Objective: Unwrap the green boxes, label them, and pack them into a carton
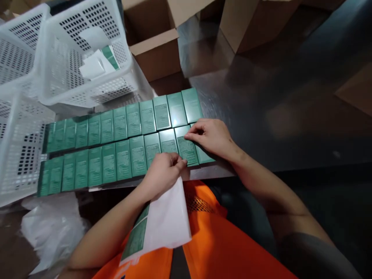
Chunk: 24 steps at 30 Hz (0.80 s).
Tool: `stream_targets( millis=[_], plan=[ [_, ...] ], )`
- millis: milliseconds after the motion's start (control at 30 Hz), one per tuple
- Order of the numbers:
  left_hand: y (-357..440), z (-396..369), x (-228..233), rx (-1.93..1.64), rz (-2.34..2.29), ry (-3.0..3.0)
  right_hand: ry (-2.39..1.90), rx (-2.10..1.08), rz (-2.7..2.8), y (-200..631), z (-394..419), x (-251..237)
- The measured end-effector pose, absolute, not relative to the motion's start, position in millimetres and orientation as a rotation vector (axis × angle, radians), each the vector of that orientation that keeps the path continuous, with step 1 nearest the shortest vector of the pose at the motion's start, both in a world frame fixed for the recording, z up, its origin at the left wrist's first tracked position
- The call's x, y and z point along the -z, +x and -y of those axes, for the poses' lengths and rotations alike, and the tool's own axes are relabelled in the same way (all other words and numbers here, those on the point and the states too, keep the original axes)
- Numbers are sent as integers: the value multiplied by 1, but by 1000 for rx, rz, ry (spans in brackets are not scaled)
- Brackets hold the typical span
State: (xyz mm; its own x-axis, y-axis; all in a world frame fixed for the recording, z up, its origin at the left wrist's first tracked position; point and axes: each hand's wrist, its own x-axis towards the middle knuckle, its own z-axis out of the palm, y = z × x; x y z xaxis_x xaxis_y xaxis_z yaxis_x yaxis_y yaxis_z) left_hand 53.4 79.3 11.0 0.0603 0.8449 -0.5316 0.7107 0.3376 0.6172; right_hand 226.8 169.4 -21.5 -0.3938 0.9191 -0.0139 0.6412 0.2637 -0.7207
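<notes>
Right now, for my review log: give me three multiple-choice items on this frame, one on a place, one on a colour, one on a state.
1. Where does the right hand rest?
A. in a basket
B. on the near row's right-end green boxes
C. on a cardboard box

2. What colour are the baskets?
A. white
B. blue
C. black

3. What does the left hand hold?
A. nothing
B. scissors
C. a white sheet

Answers: B, fingers lie on those boxes; A, white perforated plastic; C, sheet pinched at its top edge.
</notes>
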Motion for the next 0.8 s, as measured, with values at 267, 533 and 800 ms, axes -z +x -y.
stream_targets(
  millis=[267, 533, 800],
  plan=[
    [51, -81, -9, -192, -1646, 1342, -1380, -884, 2133, 228, -166, 24],
    [59, -89, -17, -44, -1716, 1519, -1371, -784, 2109, 226, -156, 28],
    [40, -81, -32, -196, -1889, 1614, -1335, -801, 2014, 233, -156, 29]
  ],
)
